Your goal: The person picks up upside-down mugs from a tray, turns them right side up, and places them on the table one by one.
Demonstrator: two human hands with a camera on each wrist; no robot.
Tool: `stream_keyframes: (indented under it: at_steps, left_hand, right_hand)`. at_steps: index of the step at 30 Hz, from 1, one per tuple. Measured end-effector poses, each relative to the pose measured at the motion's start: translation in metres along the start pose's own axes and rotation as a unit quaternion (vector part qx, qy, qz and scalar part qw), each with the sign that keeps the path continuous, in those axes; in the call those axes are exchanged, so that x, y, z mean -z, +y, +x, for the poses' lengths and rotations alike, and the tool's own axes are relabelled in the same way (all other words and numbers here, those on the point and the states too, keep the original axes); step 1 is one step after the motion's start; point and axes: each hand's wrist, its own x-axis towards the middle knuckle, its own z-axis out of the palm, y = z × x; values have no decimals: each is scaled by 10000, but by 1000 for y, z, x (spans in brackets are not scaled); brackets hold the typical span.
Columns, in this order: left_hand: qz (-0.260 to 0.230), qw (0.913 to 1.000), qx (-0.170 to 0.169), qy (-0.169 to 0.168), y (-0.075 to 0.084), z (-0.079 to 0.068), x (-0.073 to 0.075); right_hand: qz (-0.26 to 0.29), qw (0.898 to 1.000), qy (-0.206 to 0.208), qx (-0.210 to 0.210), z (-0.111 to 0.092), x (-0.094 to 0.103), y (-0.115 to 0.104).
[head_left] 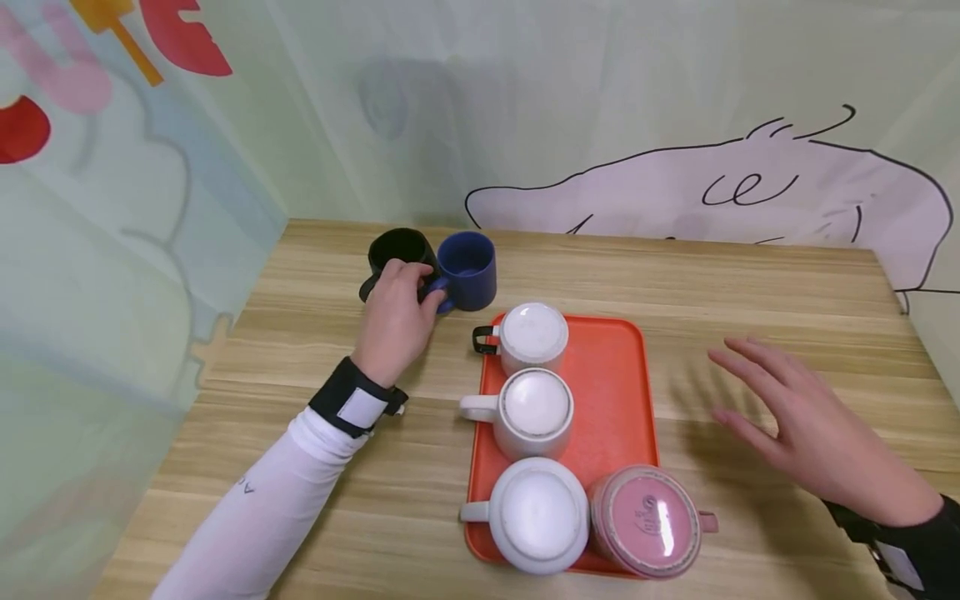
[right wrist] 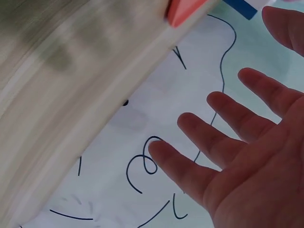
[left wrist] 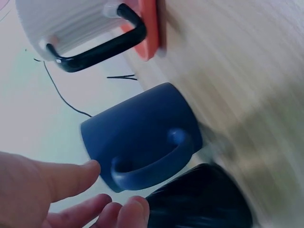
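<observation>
broadly, the wooden worktop (head_left: 750,283) fills the scene, backed by a pale printed curtain (head_left: 675,100) with a line drawing on it. next in size, an orange tray (head_left: 622,400) lies near the middle, carrying four mugs upside down: a white mug with a black handle (head_left: 531,333) at the far end, a white mug (head_left: 534,410) behind it toward the person, another white mug (head_left: 537,512) at the near edge, and a pink mug (head_left: 647,521) just beside that last one, touching or nearly so.

off the tray, at the far left, a blue mug (head_left: 470,268) stands upright with a black mug (head_left: 399,250) touching or just beside it. the left hand (head_left: 393,317) reaches between them; its fingers sit at the blue mug's handle, and the wrist view shows them loosely extended and not closed round it, so whether there is contact i cannot tell. the right hand (head_left: 813,425) hovers right of the tray, fingers spread and straight, holding nothing.
</observation>
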Motion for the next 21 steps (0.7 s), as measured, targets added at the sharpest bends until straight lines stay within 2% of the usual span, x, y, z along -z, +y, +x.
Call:
stream_keyframes:
  at_steps: [5, 12, 19, 21]
  left_hand:
    - [54, 9998, -195, 74, 3, -7, 10]
    - [189, 9989, -422, 2, 8, -20, 26]
    - [358, 9949, -926, -153, 8, -33, 43]
    - [429, 9928, -1095, -231, 7, -37, 46]
  right_hand:
    - [-14, 9999, -100, -92, -9, 11, -14]
    - [-88, 9996, -256, -108, -25, 23, -33]
    - [274, 9977, -602, -161, -39, 27, -46]
    - [397, 9971, -655, -40, -42, 25, -46]
